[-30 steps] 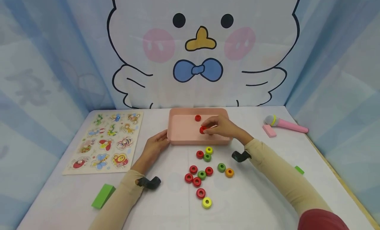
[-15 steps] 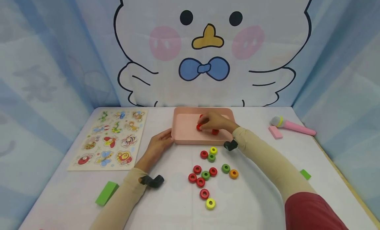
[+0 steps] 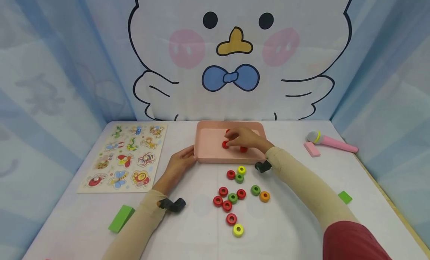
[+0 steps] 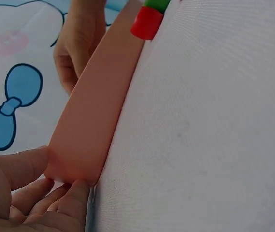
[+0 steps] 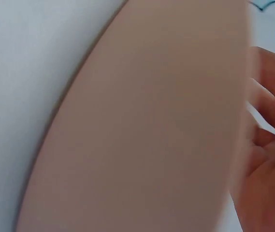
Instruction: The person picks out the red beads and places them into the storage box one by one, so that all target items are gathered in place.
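A shallow pink tray (image 3: 211, 140) stands at the back middle of the table. My left hand (image 3: 181, 161) grips its near left corner; in the left wrist view the thumb lies at the rim and the fingers (image 4: 74, 198) curl against the lower edge. My right hand (image 3: 245, 137) reaches over the tray, thumb and fingertips pinching a red ring bead (image 3: 225, 144) low over its floor. Another red bead (image 3: 243, 149) lies under that hand, and one more red bead (image 3: 228, 131) peeks out behind it. In the right wrist view the tray wall (image 5: 142, 121) hides my fingertips.
In front of the tray lie several ring beads: red (image 3: 231, 219), green (image 3: 255, 190), yellow (image 3: 238, 230) and orange (image 3: 264, 196). An insect puzzle board (image 3: 124, 159) is at left, near a green block (image 3: 121, 218). At right are a toy microphone (image 3: 336, 141), a pink block (image 3: 312, 149) and a green piece (image 3: 345, 197).
My right hand has carried the red bead leftward inside the tray and lowered it slightly, uncovering another red bead to its right. My left hand has stayed at the tray corner; the head view shifted slightly.
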`<state>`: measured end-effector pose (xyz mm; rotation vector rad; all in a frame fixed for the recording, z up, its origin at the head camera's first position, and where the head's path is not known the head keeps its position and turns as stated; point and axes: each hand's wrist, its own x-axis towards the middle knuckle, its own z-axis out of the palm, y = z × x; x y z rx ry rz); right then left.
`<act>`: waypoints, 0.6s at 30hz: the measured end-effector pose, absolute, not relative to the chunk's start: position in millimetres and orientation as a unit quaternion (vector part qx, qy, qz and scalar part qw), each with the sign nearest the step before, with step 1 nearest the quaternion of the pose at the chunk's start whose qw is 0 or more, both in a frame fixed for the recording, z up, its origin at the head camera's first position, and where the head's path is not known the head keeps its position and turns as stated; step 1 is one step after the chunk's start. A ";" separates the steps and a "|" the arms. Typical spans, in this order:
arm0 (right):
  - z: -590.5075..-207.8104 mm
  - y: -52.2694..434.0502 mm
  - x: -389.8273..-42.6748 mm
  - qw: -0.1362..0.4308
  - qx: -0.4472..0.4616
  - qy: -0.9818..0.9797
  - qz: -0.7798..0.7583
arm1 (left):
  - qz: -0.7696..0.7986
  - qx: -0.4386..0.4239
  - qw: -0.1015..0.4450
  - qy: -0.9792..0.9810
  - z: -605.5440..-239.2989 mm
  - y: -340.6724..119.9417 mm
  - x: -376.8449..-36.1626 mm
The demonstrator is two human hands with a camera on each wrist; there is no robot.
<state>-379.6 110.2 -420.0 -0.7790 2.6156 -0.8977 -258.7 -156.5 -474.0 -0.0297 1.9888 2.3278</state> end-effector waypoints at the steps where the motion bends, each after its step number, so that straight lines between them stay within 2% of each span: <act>1: -419.6 112.5 -376.6 0.125 -0.265 0.902 -0.316 | 0.762 -0.009 0.040 0.646 -474.1 -157.1 -258.4; 10: -407.8 153.7 -313.0 0.061 -0.310 0.864 -0.392 | 0.768 0.008 0.029 0.640 -470.8 -154.9 -257.2; 13: -408.9 164.5 -291.3 0.075 -0.323 0.847 -0.415 | 0.770 0.011 0.027 0.638 -470.4 -154.8 -256.3; 18: -423.9 174.4 -261.7 0.142 -0.374 0.812 -0.425 | 0.761 -0.003 0.035 0.647 -469.3 -155.3 -255.0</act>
